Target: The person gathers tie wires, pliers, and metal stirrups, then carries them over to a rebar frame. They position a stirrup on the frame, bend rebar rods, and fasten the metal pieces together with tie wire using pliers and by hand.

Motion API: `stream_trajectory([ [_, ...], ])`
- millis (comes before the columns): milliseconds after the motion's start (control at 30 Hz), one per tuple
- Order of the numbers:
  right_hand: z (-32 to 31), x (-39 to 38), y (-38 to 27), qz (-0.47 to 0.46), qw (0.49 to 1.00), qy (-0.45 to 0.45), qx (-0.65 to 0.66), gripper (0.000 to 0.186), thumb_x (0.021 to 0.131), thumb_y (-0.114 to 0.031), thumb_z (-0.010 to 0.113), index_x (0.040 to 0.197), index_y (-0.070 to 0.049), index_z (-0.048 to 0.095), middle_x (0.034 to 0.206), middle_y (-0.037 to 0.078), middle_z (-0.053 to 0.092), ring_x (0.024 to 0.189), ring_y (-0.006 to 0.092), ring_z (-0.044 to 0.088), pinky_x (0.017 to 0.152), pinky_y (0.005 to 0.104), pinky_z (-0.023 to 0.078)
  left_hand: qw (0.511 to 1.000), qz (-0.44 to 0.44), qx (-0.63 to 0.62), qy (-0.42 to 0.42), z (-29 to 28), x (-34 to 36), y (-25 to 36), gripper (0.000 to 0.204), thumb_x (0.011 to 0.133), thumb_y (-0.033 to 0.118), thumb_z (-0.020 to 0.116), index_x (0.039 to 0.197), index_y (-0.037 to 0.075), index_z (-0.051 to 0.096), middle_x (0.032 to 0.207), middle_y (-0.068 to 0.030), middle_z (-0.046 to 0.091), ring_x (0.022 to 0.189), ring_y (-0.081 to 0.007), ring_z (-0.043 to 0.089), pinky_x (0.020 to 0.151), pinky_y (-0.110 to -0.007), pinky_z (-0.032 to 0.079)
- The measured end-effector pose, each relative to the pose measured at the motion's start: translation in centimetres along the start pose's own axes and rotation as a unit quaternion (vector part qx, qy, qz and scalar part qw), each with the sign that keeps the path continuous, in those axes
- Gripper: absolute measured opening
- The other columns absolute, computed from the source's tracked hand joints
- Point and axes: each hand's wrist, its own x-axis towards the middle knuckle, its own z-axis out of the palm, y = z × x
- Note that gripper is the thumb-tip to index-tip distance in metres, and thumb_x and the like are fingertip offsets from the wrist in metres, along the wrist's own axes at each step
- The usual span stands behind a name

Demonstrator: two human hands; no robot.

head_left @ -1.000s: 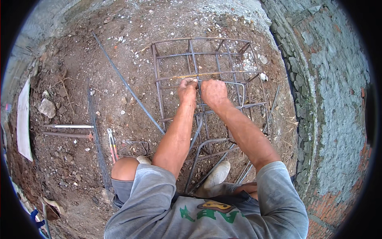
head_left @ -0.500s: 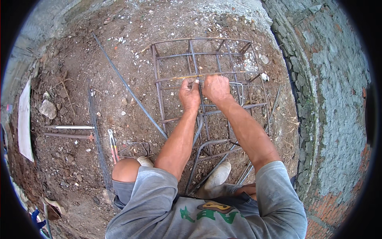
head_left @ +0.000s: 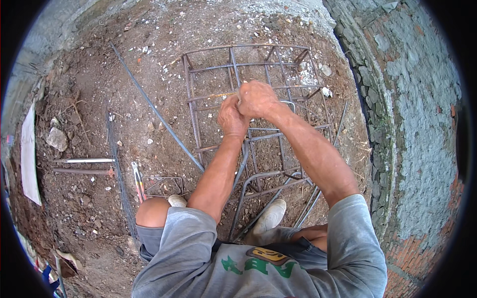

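Note:
A rusty steel rebar cage (head_left: 191,116) lies on the dirt before me, its bars crossing in a grid. Over its middle crossbar my two hands meet. My left hand (head_left: 232,118) is closed at the crossing of bars. Closed too, my right hand (head_left: 258,98) overlaps the left one's fingers from above and to the right. What their fingertips grip is hidden behind the knuckles. A bent steel bar (head_left: 243,198) curves out of the cage's near side toward my shoe.
A loose steel bar (head_left: 151,109) slants left of the cage. By my left knee lie pincers (head_left: 138,181) with red handles, a bent stirrup (head_left: 166,186) and a bundle of thin wires (head_left: 115,154). A rough wall (head_left: 422,129) runs along the right; a stone (head_left: 57,139) sits far left.
My right hand has moved left and up, now crossing over my left hand. The left hand has shifted slightly left and lower.

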Motion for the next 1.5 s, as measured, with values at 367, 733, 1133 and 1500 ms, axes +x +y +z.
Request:
stream_trajectory([
  [367,2.0,1.4,4.9,0.003,0.987,0.107,-0.122,0.016,0.071,-0.014,0.061,0.081,-0.003,0.068,0.084,0.018,0.067,0.084,0.0314,0.067,0.074,0.0388,0.053,0.994,-0.084,-0.001,-0.077,0.0,1.1,0.1,0.01,0.074,0.014,0.07,0.08,0.009,0.063,0.083,-0.01,0.059,0.079,-0.0312,0.06,0.07,-0.04,0.047],
  [733,0.6,3.0,5.8,-0.104,0.989,-0.039,0.099,0.015,0.073,-0.015,0.06,0.083,-0.01,0.069,0.085,0.016,0.067,0.082,0.0323,0.064,0.072,0.0404,0.05,0.992,0.011,0.076,-0.098,-0.5,2.1,0.3,0.008,0.077,0.013,0.066,0.081,0.009,0.06,0.084,-0.0089,0.056,0.078,-0.0315,0.061,0.066,-0.043,0.049],
  [1133,4.7,2.7,8.8,0.028,0.979,0.191,0.059,0.033,0.085,-0.036,0.06,0.106,-0.011,0.067,0.108,0.017,0.063,0.101,0.034,0.06,0.088,0.0396,0.046,0.996,-0.031,0.032,-0.073,-0.3,0.3,0.3,0.011,0.076,0.012,0.064,0.083,0.008,0.058,0.087,-0.0107,0.055,0.077,-0.034,0.059,0.073,-0.045,0.047],
  [1500,6.8,-4.0,11.7,-0.056,0.926,0.364,0.078,0.04,0.089,-0.031,0.058,0.125,-0.012,0.055,0.128,0.016,0.05,0.123,0.0317,0.044,0.102,0.0417,0.035,0.948,-0.165,-0.205,0.178,-17.3,4.6,-7.9,0.019,0.087,0.011,0.059,0.1,-0.002,0.061,0.08,-0.0049,0.061,0.071,-0.0094,0.056,0.063,-0.023,0.045],
])
